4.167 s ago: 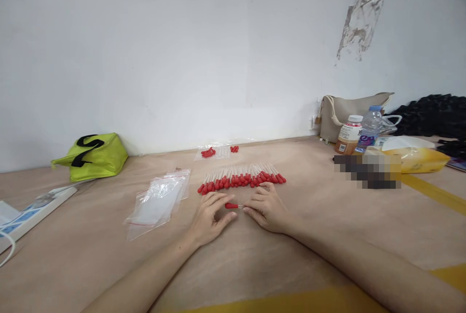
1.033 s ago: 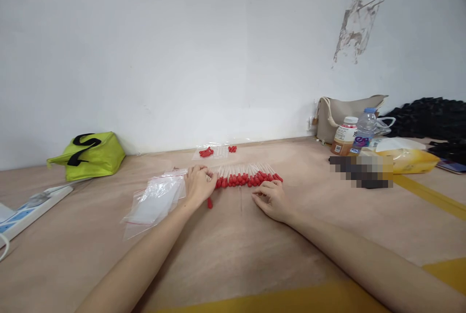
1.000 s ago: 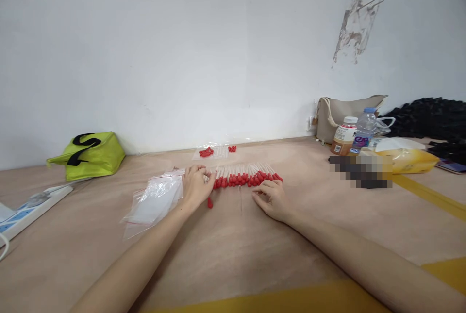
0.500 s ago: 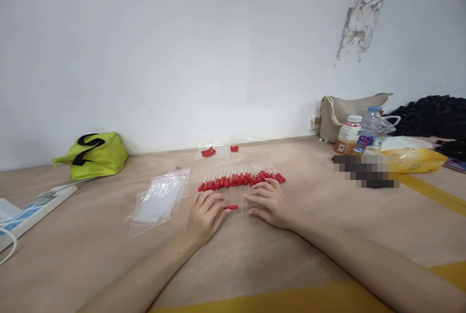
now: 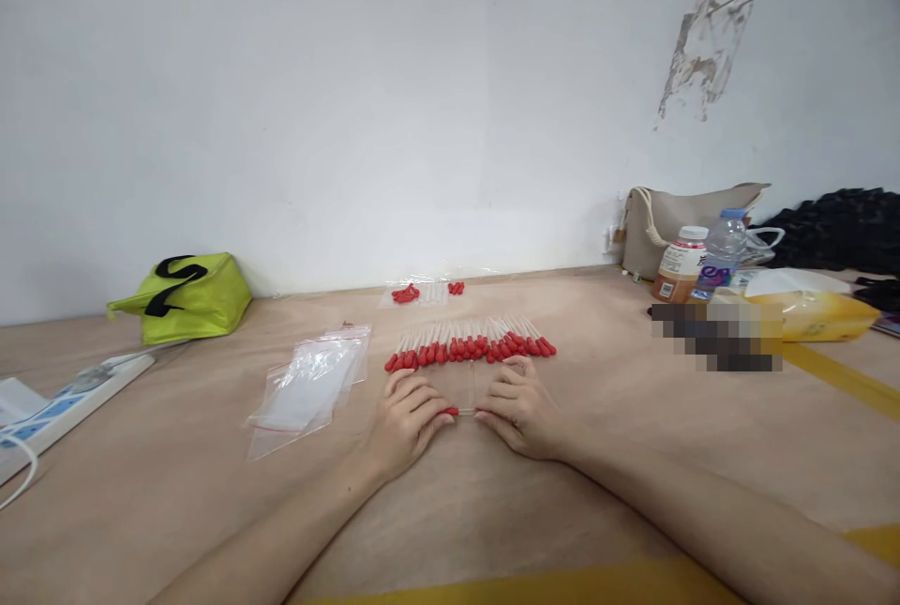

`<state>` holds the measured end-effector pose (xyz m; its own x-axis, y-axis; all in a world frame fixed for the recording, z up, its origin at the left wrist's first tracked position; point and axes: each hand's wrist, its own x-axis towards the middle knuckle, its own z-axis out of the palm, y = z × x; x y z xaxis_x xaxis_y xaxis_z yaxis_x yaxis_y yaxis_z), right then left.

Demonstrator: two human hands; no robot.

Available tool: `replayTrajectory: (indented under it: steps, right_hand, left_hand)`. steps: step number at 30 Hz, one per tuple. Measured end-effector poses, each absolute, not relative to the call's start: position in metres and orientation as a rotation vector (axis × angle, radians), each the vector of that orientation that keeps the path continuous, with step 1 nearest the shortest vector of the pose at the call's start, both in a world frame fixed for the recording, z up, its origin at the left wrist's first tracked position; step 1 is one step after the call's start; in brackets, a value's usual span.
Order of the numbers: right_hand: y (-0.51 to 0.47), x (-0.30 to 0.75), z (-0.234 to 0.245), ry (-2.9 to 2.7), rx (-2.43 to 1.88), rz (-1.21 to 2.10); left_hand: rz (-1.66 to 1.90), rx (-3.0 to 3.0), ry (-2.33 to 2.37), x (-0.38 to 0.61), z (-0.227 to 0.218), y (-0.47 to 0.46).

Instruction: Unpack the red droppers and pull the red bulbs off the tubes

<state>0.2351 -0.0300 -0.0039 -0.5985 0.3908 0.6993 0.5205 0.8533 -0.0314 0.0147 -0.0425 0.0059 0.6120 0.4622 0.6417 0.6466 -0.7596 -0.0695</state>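
Observation:
Between my hands lies a dropper with a red bulb [image 5: 451,411] and a clear thin tube [image 5: 466,412], held level just above or on the table. My left hand [image 5: 410,419] pinches the bulb end with thumb and fingers. On the tube's other end are the closed fingertips of my right hand [image 5: 522,413]. Another thin clear tube [image 5: 472,380] stands out faintly between the hands, pointing away from me. Just beyond my fingers is a fanned row of droppers [image 5: 460,348], their red bulbs towards me and pale tubes pointing to the wall.
Clear zip bags [image 5: 309,385] lie to the left. Near the wall, a clear bag holds red bulbs [image 5: 406,294]. A yellow-green pouch [image 5: 193,300] and power strip [image 5: 77,408] are far left. Bottles [image 5: 681,265], a grey bag [image 5: 647,211] and a tissue pack [image 5: 816,305] stand right.
Both hands have come slightly nearer to me. My right fingers have closed on the tube, and my left hand now covers more of the red bulb. The view has shifted a little.

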Motion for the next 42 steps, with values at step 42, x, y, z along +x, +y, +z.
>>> replayTrajectory:
  steps: [42]
  right_hand:
    - [-0.004,0.234,-0.004,-2.210,-1.061,-0.488]
  left_hand:
    - [-1.025,-2.483,-2.055,-0.035,0.014,-0.034]
